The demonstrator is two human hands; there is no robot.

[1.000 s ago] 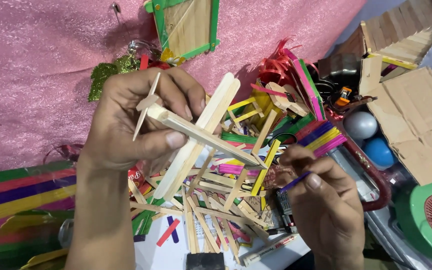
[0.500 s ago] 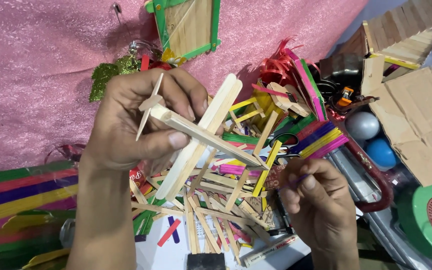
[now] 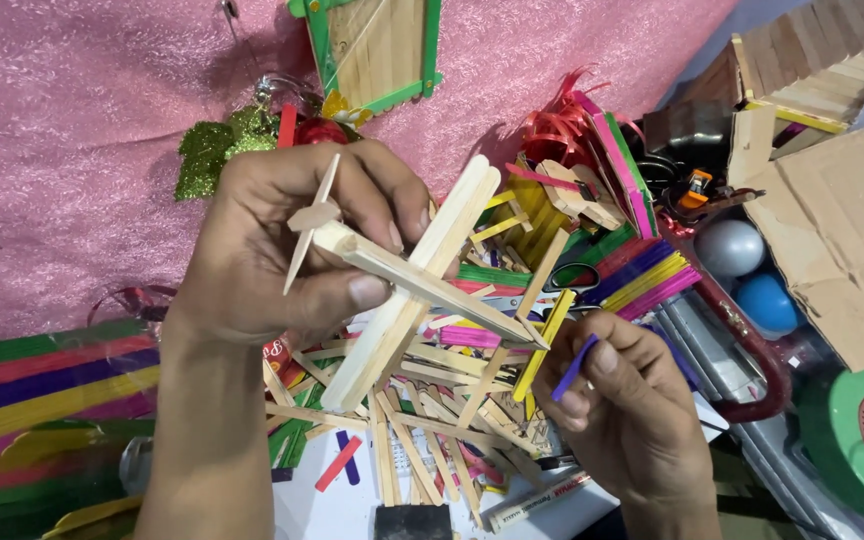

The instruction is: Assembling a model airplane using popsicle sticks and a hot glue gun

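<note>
Left hand (image 3: 282, 260) grips a cross-shaped model of flat wooden sticks (image 3: 412, 280); right hand (image 3: 622, 410) pinches a thin purple stick (image 3: 574, 368)

Two hands (image 3: 292, 250), two balls (image 3: 730, 247)

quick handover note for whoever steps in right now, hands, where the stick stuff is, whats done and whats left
Left hand: grips a plain wooden stick model, shaped like a small plane, with crossed flat sticks and a thin propeller piece at its front, lifted above the pile.
Right hand: pinches a short purple stick piece, near the model's pointed tail end, not touching it.
Below: loose stick pile; coloured stick bundles at left.
Done: bare wooden frame is joined.
Left: purple piece not yet attached; where it goes cannot be told.
</note>
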